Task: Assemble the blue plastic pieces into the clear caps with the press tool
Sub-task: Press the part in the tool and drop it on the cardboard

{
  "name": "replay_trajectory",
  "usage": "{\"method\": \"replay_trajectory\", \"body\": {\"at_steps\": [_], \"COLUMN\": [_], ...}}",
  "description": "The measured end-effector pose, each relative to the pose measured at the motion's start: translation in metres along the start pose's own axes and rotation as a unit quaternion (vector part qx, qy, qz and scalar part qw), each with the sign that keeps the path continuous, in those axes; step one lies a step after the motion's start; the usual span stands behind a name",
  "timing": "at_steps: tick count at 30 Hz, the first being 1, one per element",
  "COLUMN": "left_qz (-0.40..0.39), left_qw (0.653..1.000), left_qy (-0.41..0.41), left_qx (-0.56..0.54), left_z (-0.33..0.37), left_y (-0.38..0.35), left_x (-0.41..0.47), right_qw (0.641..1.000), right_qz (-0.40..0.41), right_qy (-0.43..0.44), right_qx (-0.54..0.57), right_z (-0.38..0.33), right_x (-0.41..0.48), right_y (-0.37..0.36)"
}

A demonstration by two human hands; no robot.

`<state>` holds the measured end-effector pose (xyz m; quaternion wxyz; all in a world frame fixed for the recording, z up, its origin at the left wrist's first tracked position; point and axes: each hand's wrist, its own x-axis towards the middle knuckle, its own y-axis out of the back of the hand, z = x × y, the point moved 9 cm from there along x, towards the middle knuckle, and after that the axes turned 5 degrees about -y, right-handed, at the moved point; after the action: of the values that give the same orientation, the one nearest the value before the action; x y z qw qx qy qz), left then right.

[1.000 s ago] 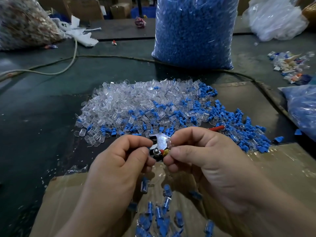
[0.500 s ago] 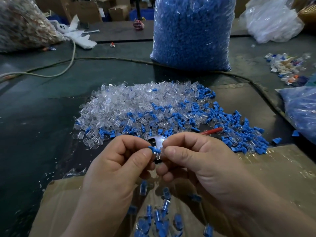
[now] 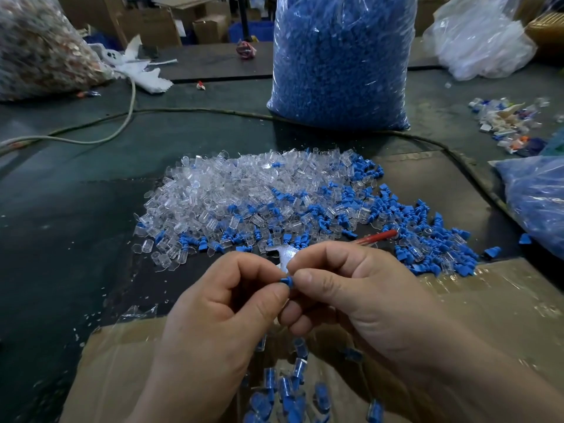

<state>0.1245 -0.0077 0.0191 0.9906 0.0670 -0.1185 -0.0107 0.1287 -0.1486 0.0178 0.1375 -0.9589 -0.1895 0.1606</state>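
Both hands on 1 small blue plastic piece
The left hand and right hand pinch it between thumbs and forefingers, right over a taped brown cardboard box with blue-filled clear caps in it. Just behind sits a heap of clear plastic caps mixed with loose blue pieces, a red-handled tool lying in it, and 1 big clear bag of blue pieces further back.

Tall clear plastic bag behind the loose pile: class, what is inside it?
Only small blue plastic pieces show, packing the tall clear plastic bag; its core and top cannot be seen.
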Motion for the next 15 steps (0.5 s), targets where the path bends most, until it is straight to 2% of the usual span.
{"method": "replay_trajectory", "body": {"at_steps": [2, 5, 9, 13, 15], "left_qz": [-0.001, -0.046, -0.056, -0.040, -0.045], "left_qw": [1.000, 0.998, 0.997, 0.996, 0.995], "left_qy": [0.005, 0.024, 0.031, 0.047, 0.053], "left_qx": [-0.014, -0.043, -0.036, -0.071, -0.078], "left_z": [-0.001, -0.002, -0.003, -0.003, -0.002], "left_y": [-0.001, -0.010, -0.009, -0.007, -0.007], "left_x": [0.001, -0.001, 0.000, 0.001, 0.001], "right_qw": [1.000, 0.999, 0.993, 0.991, 0.977], "right_qz": [-0.005, 0.005, 0.031, 0.027, 0.043], "right_qy": [0.009, 0.031, 0.039, 0.062, 0.094], "right_qx": [0.015, 0.022, -0.103, -0.114, -0.187], "right_z": [-0.001, -0.007, -0.012, -0.019, -0.024], "right_x": [0.001, 0.000, -0.005, -0.009, -0.013], "right_y": [0.000, 0.000, 0.001, -0.005, -0.005]}}
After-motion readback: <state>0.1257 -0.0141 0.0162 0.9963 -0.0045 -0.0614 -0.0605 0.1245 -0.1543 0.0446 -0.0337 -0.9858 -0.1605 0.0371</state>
